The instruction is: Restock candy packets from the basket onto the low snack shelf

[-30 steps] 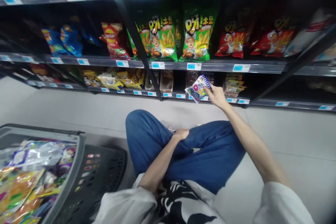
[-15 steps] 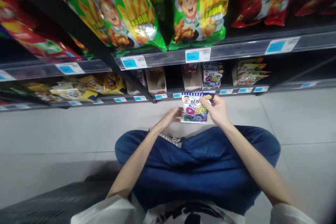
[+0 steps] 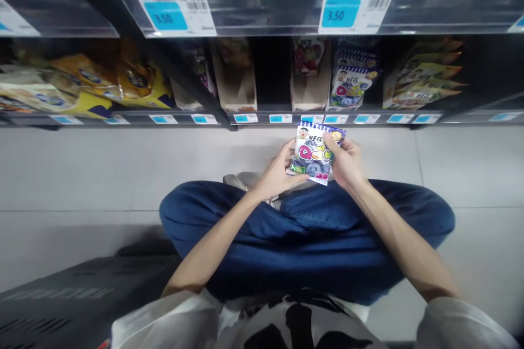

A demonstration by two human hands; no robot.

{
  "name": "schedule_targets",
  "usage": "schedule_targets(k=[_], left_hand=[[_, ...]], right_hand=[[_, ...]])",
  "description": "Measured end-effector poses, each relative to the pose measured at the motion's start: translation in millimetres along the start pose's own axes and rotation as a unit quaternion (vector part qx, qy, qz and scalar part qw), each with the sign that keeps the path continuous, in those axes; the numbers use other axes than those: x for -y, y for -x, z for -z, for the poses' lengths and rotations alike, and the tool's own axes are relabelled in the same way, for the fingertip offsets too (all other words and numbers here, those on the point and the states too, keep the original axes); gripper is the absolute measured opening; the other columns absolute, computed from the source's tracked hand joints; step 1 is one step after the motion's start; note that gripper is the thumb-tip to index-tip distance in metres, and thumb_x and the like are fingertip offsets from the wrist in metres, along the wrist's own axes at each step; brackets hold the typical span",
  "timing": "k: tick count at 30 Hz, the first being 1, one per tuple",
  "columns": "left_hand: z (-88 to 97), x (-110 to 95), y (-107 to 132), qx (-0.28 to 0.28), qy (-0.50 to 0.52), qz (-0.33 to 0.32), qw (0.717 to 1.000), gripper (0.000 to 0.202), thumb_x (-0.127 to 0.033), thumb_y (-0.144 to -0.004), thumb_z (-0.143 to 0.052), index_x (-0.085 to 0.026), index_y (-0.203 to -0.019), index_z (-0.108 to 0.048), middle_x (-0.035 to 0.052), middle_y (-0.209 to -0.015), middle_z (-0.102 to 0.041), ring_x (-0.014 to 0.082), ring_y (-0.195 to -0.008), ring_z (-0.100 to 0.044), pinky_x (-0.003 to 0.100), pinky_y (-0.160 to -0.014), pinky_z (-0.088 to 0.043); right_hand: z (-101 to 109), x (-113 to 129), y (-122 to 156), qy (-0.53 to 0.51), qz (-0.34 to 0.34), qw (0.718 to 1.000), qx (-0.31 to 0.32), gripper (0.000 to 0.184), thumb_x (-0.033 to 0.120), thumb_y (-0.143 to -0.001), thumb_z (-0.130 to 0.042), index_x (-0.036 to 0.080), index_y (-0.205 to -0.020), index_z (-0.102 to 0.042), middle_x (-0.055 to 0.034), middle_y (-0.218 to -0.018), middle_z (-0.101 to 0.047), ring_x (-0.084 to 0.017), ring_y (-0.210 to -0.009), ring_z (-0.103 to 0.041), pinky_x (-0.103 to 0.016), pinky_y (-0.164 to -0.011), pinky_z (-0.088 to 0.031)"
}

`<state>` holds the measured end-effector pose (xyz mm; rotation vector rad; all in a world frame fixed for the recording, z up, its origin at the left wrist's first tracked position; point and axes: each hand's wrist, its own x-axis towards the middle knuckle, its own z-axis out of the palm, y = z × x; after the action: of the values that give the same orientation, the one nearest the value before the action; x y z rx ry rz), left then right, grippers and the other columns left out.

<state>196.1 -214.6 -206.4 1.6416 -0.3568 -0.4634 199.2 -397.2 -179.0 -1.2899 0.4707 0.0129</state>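
Observation:
A small white and blue bag of blueberry gummy candy (image 3: 313,155) is held up in front of the shelf, its printed face toward me. My right hand (image 3: 347,161) grips its right side, thumb on the front and fingers behind. On the lower left, my left hand (image 3: 282,172) holds the bag too, with the thumb along its bottom edge and the fingers partly hidden behind it. Similar gummy candy bags (image 3: 350,87) stand in a row on the bottom shelf just beyond.
Open cardboard boxes (image 3: 235,90) and yellow snack packs (image 3: 139,84) fill parts of the bottom shelf. The upper shelf edge (image 3: 266,16) with price tags juts out above. A dark grey crate (image 3: 82,294) stands on the floor at left, beside my crossed legs (image 3: 303,251).
My left hand has closed on the bag's lower left, where it was beside the edge before. The bag is now slightly tilted. My view has tipped down and nearer the bottom shelf.

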Motion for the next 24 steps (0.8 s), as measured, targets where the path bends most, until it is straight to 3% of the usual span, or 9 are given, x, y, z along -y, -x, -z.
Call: schedule_targets(k=[3, 5, 7, 9, 12, 14, 16, 19, 24], left_hand=[[-4.3, -0.3, 2.2, -0.047, -0.127, -0.081, 0.987, 0.1, -0.041, -0.077, -0.082, -0.032, -0.157, -0.023, 0.014, -0.156, -0.034, 0.0338, -0.137, -0.047, 0.055, -0.112, -0.045], [-7.3, 0.5, 3.5, -0.03, -0.173, -0.129, 0.976, 0.1, -0.044, -0.075, -0.084, -0.034, -0.156, -0.026, 0.0114, -0.162, -0.022, 0.035, -0.148, -0.032, 0.055, -0.12, -0.037], [-9.6, 2.3, 4.6, -0.009, -0.169, -0.137, 0.976, 0.107, -0.05, -0.069, -0.087, -0.034, -0.156, -0.026, 0.0102, -0.165, -0.013, 0.0359, -0.153, -0.02, 0.055, -0.124, -0.029], [-9.9, 3.5, 5.2, -0.002, -0.115, -0.111, 0.987, 0.119, -0.054, -0.064, -0.088, -0.033, -0.158, -0.019, 0.0105, -0.167, -0.009, 0.0369, -0.154, -0.013, 0.056, -0.125, -0.024], [-4.3, -0.2, 5.4, 0.019, 0.089, -0.022, 0.996, 0.111, -0.061, -0.071, -0.077, -0.029, -0.159, -0.017, 0.0116, -0.165, -0.021, 0.0387, -0.152, -0.022, 0.058, -0.122, -0.029], [2.4, -6.7, 6.1, 0.044, 0.258, 0.057, 0.963, 0.099, -0.066, -0.075, -0.061, -0.022, -0.156, -0.027, 0.0146, -0.159, -0.035, 0.0422, -0.145, -0.035, 0.061, -0.114, -0.038], [8.8, -14.0, 7.4, 0.054, 0.369, 0.117, 0.92, 0.097, -0.072, -0.073, -0.047, -0.014, -0.15, -0.038, 0.0186, -0.149, -0.048, 0.0458, -0.137, -0.043, 0.063, -0.105, -0.043], [14.5, -20.8, 9.7, 0.045, 0.422, 0.143, 0.894, 0.102, -0.078, -0.068, -0.039, -0.01, -0.144, -0.047, 0.0218, -0.133, -0.06, 0.0475, -0.131, -0.048, 0.064, -0.098, -0.045], [16.6, -19.8, 9.2, 0.054, 0.378, 0.131, 0.915, 0.105, -0.08, -0.068, -0.038, -0.007, -0.142, -0.048, 0.0223, -0.124, -0.064, 0.0473, -0.128, -0.05, 0.063, -0.099, -0.044]], right_hand=[[1.4, -5.8, -0.6, 0.011, 0.018, 1.0, -0.019, 0.04, 0.053, -0.072, -0.079, 0.021, -0.092, -0.066, -0.0059, -0.094, -0.074, -0.024, -0.088, -0.071, -0.04, -0.076, -0.06], [0.8, -8.5, 1.9, 0.016, 0.009, 1.0, -0.023, 0.042, 0.055, -0.073, -0.078, 0.02, -0.093, -0.065, -0.0068, -0.094, -0.074, -0.025, -0.09, -0.07, -0.04, -0.077, -0.06], [-0.6, -7.2, 7.6, 0.018, -0.015, 1.0, 0.001, 0.045, 0.059, -0.075, -0.075, 0.021, -0.096, -0.065, -0.0078, -0.099, -0.073, -0.026, -0.096, -0.07, -0.039, -0.078, -0.06], [-2.2, -1.1, 15.6, 0.01, -0.038, 0.996, 0.074, 0.051, 0.067, -0.079, -0.069, 0.022, -0.103, -0.065, -0.0086, -0.111, -0.072, -0.027, -0.107, -0.068, -0.039, -0.083, -0.06], [-3.3, 13.6, 28.2, -0.008, -0.049, 0.975, 0.215, 0.057, 0.073, -0.086, -0.056, 0.025, -0.114, -0.067, -0.0083, -0.129, -0.066, -0.027, -0.124, -0.06, -0.042, -0.094, -0.057], [-2.2, 22.7, 34.7, -0.012, -0.041, 0.966, 0.254, 0.053, 0.071, -0.087, -0.057, 0.026, -0.111, -0.07, -0.0082, -0.127, -0.068, -0.029, -0.125, -0.059, -0.046, -0.095, -0.056], [0.4, 28.1, 38.9, -0.011, -0.037, 0.965, 0.259, 0.046, 0.067, -0.085, -0.062, 0.025, -0.099, -0.072, -0.0087, -0.113, -0.073, -0.031, -0.113, -0.067, -0.052, -0.091, -0.057], [4.5, 28.3, 41.0, -0.013, -0.046, 0.962, 0.267, 0.043, 0.065, -0.083, -0.067, 0.022, -0.082, -0.072, -0.0088, -0.087, -0.075, -0.033, -0.086, -0.074, -0.058, -0.085, -0.058], [3.4, 20.6, 38.1, -0.008, -0.028, 0.961, 0.274, 0.039, 0.057, -0.088, -0.066, 0.019, -0.081, -0.073, -0.0097, -0.079, -0.074, -0.03, -0.077, -0.074, -0.05, -0.076, -0.061]])
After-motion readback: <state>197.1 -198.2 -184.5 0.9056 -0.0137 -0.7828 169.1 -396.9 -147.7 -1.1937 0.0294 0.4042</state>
